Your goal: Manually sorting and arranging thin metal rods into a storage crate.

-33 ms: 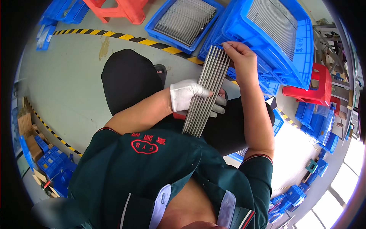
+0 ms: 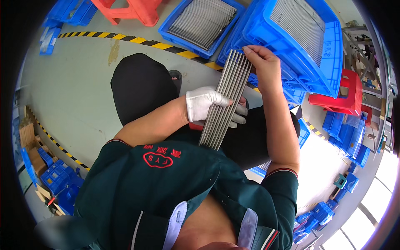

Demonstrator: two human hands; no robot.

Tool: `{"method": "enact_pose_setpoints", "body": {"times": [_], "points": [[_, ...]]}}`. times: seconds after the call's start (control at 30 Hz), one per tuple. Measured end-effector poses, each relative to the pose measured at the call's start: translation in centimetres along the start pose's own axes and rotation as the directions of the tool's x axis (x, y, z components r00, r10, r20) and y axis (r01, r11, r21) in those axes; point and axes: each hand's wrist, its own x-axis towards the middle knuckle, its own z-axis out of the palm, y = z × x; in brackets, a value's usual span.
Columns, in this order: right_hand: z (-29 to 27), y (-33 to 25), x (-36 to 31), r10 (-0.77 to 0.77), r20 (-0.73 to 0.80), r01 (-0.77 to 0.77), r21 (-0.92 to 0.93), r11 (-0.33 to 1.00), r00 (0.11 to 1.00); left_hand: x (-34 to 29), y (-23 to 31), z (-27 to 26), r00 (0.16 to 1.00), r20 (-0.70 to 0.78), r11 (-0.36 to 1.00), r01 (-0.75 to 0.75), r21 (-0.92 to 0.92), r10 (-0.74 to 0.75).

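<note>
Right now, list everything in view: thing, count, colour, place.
metal rods: one bundle, grey, held flat across the lap
blue crates: two large ones ahead, filled with grey rods; more stacked at right
shallow blue tray: one, holding grey rods, top centre
red stools: two, one top left, one at right
floor tape: yellow and black stripes, across the grey floor
small blue bins: several, lower left
left hand: white glove, gripping the rods at mid-length
right hand: bare, on the rods' far end

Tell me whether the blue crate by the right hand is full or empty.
Partly filled: the blue crate holds a flat layer of grey rods well below its rim.
</note>
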Motion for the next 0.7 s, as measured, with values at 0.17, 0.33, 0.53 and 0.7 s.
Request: {"method": "enact_pose_setpoints", "body": {"times": [0.17,0.33,0.53,0.7], "points": [[0.1,0.7,0.1,-0.06,0.028,0.06,-0.018,0.998,0.998,-0.1,0.0,0.2,1.0,-0.013,1.0,-0.001,0.028,0.002],[0.2,1.0,0.3,-0.087,0.033,0.088,-0.029,0.996,0.996,-0.1,0.1,0.4,0.999,-0.034,0.999,0.002,0.044,0.0],[0.4,1.1,0.2,-0.128,0.038,0.13,-0.048,0.99,0.991,0.1,0.1,0.0,1.0,0.007,1.0,0.009,0.007,-0.009],[0.4,1.9,0.6,-0.206,0.011,0.206,-0.126,0.97,0.979,0.1,0.1,0.0,1.0,0.007,1.0,0.009,0.012,-0.009]]}}
